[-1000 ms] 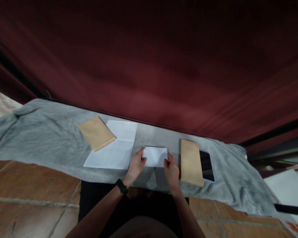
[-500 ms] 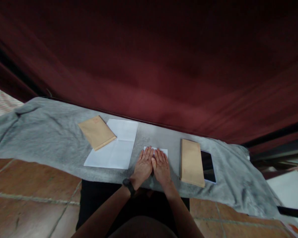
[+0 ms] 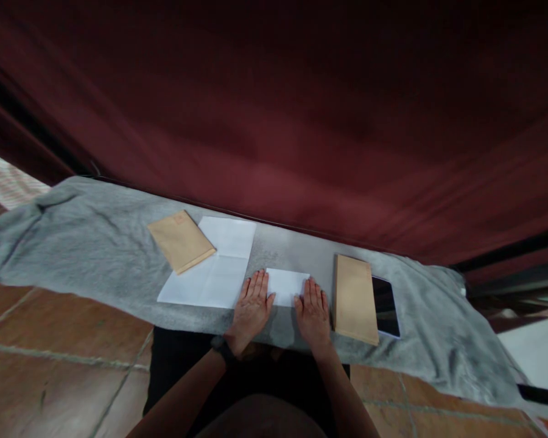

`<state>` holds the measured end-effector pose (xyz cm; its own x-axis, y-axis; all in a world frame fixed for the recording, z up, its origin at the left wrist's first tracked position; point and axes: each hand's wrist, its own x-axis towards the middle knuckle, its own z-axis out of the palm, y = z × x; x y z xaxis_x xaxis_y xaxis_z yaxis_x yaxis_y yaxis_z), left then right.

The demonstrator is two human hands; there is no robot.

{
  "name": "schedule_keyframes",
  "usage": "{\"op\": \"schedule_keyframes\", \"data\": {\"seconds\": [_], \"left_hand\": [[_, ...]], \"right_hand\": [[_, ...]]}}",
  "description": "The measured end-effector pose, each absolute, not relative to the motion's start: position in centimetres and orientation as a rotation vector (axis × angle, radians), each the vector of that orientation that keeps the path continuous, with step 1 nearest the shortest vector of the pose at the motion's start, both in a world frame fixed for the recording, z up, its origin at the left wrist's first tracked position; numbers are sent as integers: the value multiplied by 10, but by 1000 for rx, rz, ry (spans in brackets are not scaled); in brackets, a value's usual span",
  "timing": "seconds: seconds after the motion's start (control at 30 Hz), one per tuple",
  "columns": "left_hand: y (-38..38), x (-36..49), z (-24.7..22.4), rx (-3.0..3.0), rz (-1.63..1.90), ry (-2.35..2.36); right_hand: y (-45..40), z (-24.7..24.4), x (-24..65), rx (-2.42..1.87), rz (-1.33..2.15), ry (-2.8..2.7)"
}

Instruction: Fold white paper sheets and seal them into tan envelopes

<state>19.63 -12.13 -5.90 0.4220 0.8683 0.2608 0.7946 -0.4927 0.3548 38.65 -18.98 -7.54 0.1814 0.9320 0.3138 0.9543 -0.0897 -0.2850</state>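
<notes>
A small folded white paper (image 3: 285, 287) lies flat on the grey cloth between my hands. My left hand (image 3: 252, 309) rests palm down at its left edge, fingers stretched out and nothing gripped. At the right edge my right hand (image 3: 314, 313) lies flat too, its fingers extended over the paper's corner and the cloth. To the left is a larger white sheet (image 3: 210, 283) with crease lines, close beside my left hand. A brown envelope (image 3: 181, 241) overlaps that sheet's left part. Right of my right hand lies a stack of brown envelopes (image 3: 356, 298).
A dark-screened phone or tablet (image 3: 385, 306) sits partly under the right envelopes. The grey cloth (image 3: 95, 243) covers a narrow table against a dark red curtain-like backdrop (image 3: 274, 134). Tiled floor (image 3: 64, 365) shows below. White paper (image 3: 536, 350) is at the far right.
My hands have slid apart from the middle of the small paper to its left and right edges, uncovering it. The envelopes and larger sheet stay in place.
</notes>
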Motion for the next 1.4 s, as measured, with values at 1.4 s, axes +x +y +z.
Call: {"op": "schedule_keyframes", "data": {"seconds": [1.4], "left_hand": [[-131,226,-50,2760,438,1077]], "right_hand": [[-221,-75,390,-1864,-72,-1962]]}}
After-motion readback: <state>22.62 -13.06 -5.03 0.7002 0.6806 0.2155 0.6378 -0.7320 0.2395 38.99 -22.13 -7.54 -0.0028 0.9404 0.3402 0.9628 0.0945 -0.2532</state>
